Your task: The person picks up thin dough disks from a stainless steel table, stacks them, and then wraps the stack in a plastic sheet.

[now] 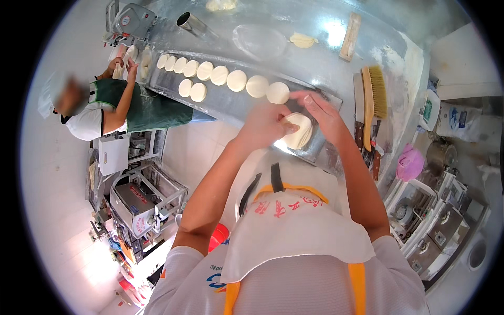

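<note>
one stack of pale dough rounds [301, 138] was pinched in your left hand [265, 125] at the right end of the metal tray [223, 100], while your right hand [323, 112] was spread, nothing visibly held, near the row of rounds [205, 71]. a light, level pinch probably best kept the soft edges unmarked.

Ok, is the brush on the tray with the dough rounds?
No, the brush lies on the table, to the right of the tray holding the dough rounds.
</note>
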`<move>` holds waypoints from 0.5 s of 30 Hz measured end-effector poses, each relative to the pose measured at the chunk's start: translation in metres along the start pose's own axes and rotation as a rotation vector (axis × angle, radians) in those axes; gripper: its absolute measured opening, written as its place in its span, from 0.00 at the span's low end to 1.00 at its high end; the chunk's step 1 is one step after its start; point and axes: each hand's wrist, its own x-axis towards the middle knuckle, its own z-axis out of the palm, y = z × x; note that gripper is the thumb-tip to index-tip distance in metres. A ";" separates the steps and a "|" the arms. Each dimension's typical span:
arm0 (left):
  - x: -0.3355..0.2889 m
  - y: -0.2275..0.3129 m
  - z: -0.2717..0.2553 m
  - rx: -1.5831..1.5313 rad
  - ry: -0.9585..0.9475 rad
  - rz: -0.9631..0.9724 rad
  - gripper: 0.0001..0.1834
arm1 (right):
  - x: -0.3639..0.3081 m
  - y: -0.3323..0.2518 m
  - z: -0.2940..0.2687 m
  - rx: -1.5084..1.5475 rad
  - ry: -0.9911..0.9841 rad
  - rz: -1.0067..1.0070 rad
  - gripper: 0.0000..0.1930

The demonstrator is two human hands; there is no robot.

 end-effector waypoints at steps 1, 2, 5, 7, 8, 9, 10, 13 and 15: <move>0.001 0.003 0.000 0.033 -0.019 0.036 0.16 | 0.004 0.013 -0.003 0.239 -0.140 0.156 0.19; 0.002 0.002 -0.001 0.035 -0.048 0.041 0.16 | 0.007 0.027 -0.005 0.478 -0.281 0.311 0.20; -0.004 -0.009 -0.006 0.027 -0.077 -0.026 0.15 | 0.000 0.022 -0.005 0.272 -0.421 0.274 0.24; -0.009 0.001 -0.015 0.037 -0.065 -0.134 0.15 | -0.008 0.005 -0.003 0.128 -0.439 0.234 0.26; -0.009 -0.006 -0.015 0.019 -0.047 -0.124 0.14 | -0.006 0.005 -0.002 0.101 -0.430 0.254 0.25; -0.010 -0.011 -0.014 -0.002 -0.032 -0.112 0.14 | -0.004 0.003 -0.001 0.072 -0.418 0.277 0.25; -0.011 -0.015 -0.014 -0.021 -0.016 -0.100 0.14 | -0.004 -0.001 -0.001 0.043 -0.406 0.299 0.26; -0.033 -0.022 -0.026 -0.717 0.109 -0.186 0.14 | -0.013 -0.045 -0.008 -0.148 -0.371 0.210 0.24; -0.045 -0.040 -0.028 -0.681 0.183 -0.199 0.14 | -0.023 -0.033 -0.023 0.308 -0.268 0.177 0.22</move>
